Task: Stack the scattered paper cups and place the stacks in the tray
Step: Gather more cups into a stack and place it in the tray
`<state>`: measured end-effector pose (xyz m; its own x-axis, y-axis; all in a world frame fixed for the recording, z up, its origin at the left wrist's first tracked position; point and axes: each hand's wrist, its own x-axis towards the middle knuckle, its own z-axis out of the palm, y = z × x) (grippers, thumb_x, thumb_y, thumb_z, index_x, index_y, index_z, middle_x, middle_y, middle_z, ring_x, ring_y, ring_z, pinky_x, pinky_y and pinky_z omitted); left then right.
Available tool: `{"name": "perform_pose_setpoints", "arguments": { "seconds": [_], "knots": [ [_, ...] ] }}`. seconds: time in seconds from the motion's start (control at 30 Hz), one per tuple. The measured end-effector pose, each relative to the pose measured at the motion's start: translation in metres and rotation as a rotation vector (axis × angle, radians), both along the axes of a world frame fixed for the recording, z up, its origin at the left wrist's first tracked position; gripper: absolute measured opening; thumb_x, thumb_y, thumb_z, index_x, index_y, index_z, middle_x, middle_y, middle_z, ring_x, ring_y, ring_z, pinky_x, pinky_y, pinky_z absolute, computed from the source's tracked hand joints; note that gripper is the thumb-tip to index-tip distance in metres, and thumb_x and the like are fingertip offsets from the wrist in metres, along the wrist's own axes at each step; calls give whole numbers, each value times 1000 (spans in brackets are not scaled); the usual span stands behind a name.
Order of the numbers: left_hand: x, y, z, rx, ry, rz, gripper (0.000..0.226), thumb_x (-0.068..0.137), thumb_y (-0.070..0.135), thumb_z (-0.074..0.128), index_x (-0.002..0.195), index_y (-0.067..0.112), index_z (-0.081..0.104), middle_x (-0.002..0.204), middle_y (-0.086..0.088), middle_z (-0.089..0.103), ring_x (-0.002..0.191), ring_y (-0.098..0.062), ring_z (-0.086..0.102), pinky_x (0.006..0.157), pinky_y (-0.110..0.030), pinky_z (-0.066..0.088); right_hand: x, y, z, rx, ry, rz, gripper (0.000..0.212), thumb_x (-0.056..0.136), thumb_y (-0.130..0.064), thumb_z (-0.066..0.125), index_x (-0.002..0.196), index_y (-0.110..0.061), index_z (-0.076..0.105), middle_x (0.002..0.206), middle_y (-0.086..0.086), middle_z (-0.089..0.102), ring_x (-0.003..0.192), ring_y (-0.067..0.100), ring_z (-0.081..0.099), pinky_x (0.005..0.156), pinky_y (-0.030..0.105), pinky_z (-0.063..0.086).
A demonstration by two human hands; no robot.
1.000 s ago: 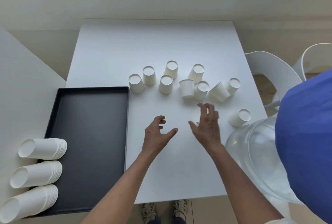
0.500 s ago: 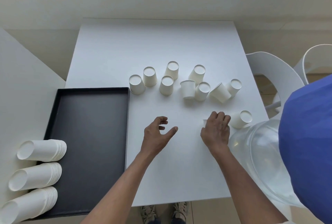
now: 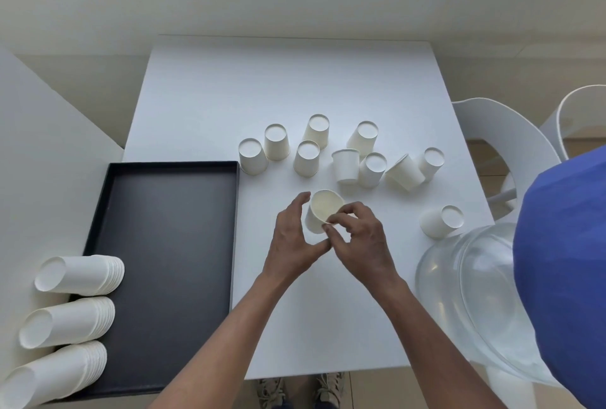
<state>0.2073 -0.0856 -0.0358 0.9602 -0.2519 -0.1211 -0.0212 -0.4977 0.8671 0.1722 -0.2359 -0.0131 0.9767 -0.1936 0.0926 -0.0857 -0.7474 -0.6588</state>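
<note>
Now raised off tabletop (image 3: 203, 106): one paper cup (image 3: 319, 213), mouth up, brought to centre. Right hand (image 3: 362, 246) pinching near rim; left hand (image 3: 293, 244) cupped around left side, grasping too. Scattered cups (image 3: 341, 156) beyond, mostly upside down. Three stacks (image 3: 77, 313) lying at left edge of black tray (image 3: 170, 244).

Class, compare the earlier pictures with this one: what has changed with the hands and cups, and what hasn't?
The right hand picked up a cup and brought it leftward; the left hand closed in on it. The other loose cups, the tray and its three stacks stayed put.
</note>
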Motion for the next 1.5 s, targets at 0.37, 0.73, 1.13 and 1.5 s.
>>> {"name": "perform_pose_setpoints", "arguments": {
  "seconds": [0.37, 0.73, 1.13, 1.5],
  "knots": [
    [1, 8, 5, -66, -124, 177, 70, 69, 35, 94, 128, 26, 58, 115, 15, 67, 103, -6, 61, 87, -19, 49, 15, -50, 5, -103, -18, -374, 36, 85, -26, 77, 117, -12, 68, 139, 10, 49, 125, 35, 50, 96, 47, 51],
    [-13, 13, 10, -73, -85, 188, 75, 68, 37, 95, 132, 28, 56, 121, 18, 64, 106, -5, 58, 90, -25, 50, 37, -105, -14, -54, 586, -864, 55, 82, -4, 66, 132, -7, 43, 153, 28, 15, 135, 52, 24, 97, 48, 47],
    [-15, 19, 13, -132, -55, 217, 74, 65, 47, 92, 128, 33, 57, 117, 17, 66, 107, -10, 63, 89, -42, 57, 20, -30, -29, -131, 498, -297, 58, 88, -8, 54, 143, -21, 46, 136, 13, 42, 128, 39, 38, 102, 44, 44],
    [-13, 31, 11, -69, -32, 152, 81, 67, 43, 93, 137, 34, 53, 122, 17, 66, 111, -3, 62, 93, -34, 55, 17, 26, 32, 617, -121, -349, 52, 74, -23, 91, 110, -18, 54, 103, -14, 64, 94, 9, 70, 82, 24, 57]
  ]
}}
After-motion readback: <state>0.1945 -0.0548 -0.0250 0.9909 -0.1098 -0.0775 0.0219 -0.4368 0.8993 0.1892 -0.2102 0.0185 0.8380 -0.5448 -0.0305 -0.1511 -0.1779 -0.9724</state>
